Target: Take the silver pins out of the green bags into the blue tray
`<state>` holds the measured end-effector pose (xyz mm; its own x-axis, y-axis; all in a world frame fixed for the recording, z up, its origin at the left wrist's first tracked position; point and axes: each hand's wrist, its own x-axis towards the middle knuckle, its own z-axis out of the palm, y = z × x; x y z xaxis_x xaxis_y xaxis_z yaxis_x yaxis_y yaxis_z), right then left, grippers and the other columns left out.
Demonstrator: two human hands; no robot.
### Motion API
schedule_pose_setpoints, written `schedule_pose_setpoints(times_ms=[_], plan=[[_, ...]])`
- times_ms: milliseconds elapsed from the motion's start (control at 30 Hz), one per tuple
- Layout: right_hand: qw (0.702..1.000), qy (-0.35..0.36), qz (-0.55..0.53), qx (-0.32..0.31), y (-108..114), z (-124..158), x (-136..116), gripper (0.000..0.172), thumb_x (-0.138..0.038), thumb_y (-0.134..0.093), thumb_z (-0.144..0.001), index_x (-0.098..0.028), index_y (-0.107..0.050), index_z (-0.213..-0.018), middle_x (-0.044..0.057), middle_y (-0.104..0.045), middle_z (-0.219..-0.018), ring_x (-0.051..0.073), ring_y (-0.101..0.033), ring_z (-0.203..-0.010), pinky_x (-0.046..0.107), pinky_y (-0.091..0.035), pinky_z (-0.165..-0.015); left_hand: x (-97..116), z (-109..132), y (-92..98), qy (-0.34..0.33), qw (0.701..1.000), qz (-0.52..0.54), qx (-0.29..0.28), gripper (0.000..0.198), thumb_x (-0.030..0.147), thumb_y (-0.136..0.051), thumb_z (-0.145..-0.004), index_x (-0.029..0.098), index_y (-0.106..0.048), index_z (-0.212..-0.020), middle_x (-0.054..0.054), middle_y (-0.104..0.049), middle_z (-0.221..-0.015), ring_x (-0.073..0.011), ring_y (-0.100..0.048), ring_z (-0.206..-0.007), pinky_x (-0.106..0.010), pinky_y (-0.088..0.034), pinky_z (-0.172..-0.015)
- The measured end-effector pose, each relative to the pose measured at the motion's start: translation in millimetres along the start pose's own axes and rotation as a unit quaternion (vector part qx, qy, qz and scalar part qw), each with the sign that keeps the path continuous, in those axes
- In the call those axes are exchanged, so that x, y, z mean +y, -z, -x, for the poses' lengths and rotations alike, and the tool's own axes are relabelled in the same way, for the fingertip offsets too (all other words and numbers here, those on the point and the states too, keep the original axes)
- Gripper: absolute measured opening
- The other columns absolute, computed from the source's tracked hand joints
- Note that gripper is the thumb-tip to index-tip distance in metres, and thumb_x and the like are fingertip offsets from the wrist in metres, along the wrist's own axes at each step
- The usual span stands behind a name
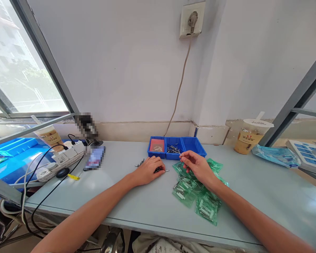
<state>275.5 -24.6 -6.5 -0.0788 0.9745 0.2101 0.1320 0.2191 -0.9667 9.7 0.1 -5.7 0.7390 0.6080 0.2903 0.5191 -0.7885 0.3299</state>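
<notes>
My left hand (150, 170) rests on the table with its fingers curled down over a small pile of dark metal pins (140, 163). One thin pin (167, 170) pokes out at its fingertips. My right hand (198, 166) is raised above several green plastic bags (184, 196), its thumb and forefinger pinching a small metal pin (180, 154). Short metal and white pieces show through the bags. Just beyond both hands stands a blue three-part bin (194, 147). Its middle part holds dark metal pins (173, 149), and its left part holds a red-backed packet (157, 145).
At left lie a phone (95, 157) and a power strip (60, 160) with cables over the table edge. A drink cup (252, 135) and a blue packet (276, 155) stand at right. Another cup (51, 137) and a blue tray (18, 149) are behind the left frame.
</notes>
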Motion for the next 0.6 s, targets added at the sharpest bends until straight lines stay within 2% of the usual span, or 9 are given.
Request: schedule_pose_setpoints(times_ms=[200, 433, 600], plan=[[1.0, 0.007, 0.009, 0.01, 0, 2, -6, 0.036, -0.057, -0.078, -0.08, -0.025, -0.066, -0.091, -0.001, -0.059, -0.075, 0.017, -0.052, -0.064, 0.03, -0.048, -0.054, 1, 0, 0.9, 0.0, 1.0, 0.001, -0.002, 0.022, 0.039, -0.051, -0.108, 0.023, -0.065, -0.105, -0.005, -0.065, -0.106, -0.0226, -0.056, -0.101, -0.037, -0.043, -0.089], [0.999, -0.032, -0.033, -0.013, -2, 6, -14, 0.042, -0.063, -0.071, -0.085, -0.023, -0.067, -0.095, 0.002, -0.065, -0.085, 0.014, -0.053, -0.062, 0.027, -0.046, -0.054, 0, 1, -0.2, 0.0, 1.0, -0.003, 0.001, 0.021, 0.039, -0.052, -0.108, 0.024, -0.065, -0.104, -0.005, -0.065, -0.106, -0.0225, -0.056, -0.101, -0.036, -0.042, -0.088], [0.998, -0.03, -0.045, -0.013, -4, 6, -15, 0.043, -0.064, -0.07, -0.086, -0.022, -0.067, -0.097, 0.002, -0.063, -0.086, 0.014, -0.054, -0.063, 0.027, -0.046, -0.053, 2, 0, 1.4, 0.0, 1.0, -0.005, -0.005, 0.021, 0.039, -0.051, -0.108, 0.023, -0.065, -0.105, -0.004, -0.065, -0.106, -0.0222, -0.056, -0.1, -0.036, -0.041, -0.087]])
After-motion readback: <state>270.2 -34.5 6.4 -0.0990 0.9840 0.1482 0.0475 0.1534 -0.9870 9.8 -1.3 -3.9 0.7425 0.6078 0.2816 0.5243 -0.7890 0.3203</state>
